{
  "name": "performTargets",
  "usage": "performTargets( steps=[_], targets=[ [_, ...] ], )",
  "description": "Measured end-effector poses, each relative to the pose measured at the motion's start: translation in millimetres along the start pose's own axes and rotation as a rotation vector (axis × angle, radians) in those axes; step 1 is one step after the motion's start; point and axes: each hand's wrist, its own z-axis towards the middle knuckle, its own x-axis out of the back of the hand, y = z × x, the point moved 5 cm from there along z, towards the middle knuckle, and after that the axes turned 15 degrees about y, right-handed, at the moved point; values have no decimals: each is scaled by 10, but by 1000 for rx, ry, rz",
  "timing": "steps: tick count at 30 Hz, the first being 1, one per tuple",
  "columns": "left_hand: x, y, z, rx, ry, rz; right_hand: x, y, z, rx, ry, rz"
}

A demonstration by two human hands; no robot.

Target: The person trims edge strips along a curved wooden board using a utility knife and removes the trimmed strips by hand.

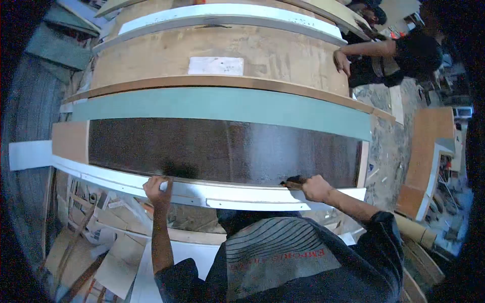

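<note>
A long dark brown panel (202,146) lies across the bench in front of me, with a wet-looking shine on its right half. Along its near edge runs a white strip (242,193). My left hand (158,192) is closed over this strip, left of the middle, with thumb and fingers curled around its edge. Farther right, my right hand (317,189) is closed on a small brush (294,181) with a dark head. The brush head touches or nearly touches the panel's near edge; its handle is mostly hidden in my fist.
Beyond the panel lie a pale green strip (217,104) and a wooden board (288,55) with a white block (215,65) on it. Another person (389,58) stands at the far right. Wooden offcuts (121,262) lie below left; a wooden cabinet piece (427,151) stands right.
</note>
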Motion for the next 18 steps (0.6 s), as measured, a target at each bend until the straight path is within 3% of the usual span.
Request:
performTargets(
  steps=[3, 6, 8, 11, 18],
  targets=[
    [57, 118, 22, 65, 28, -7, -105, 42, 177, 0, 95, 71],
    [1, 88, -28, 5, 11, 180, 818, -562, 640, 16, 200, 285],
    [32, 143, 5, 40, 12, 110, 799, -860, 1104, 52, 130, 374],
    [-46, -25, -88, 167, -105, 26, 705, -1505, 1902, 136, 216, 440],
    [-6, 67, 17, 195, -75, -6, 552, -2433, 3001, 212, 200, 461]
  ],
)
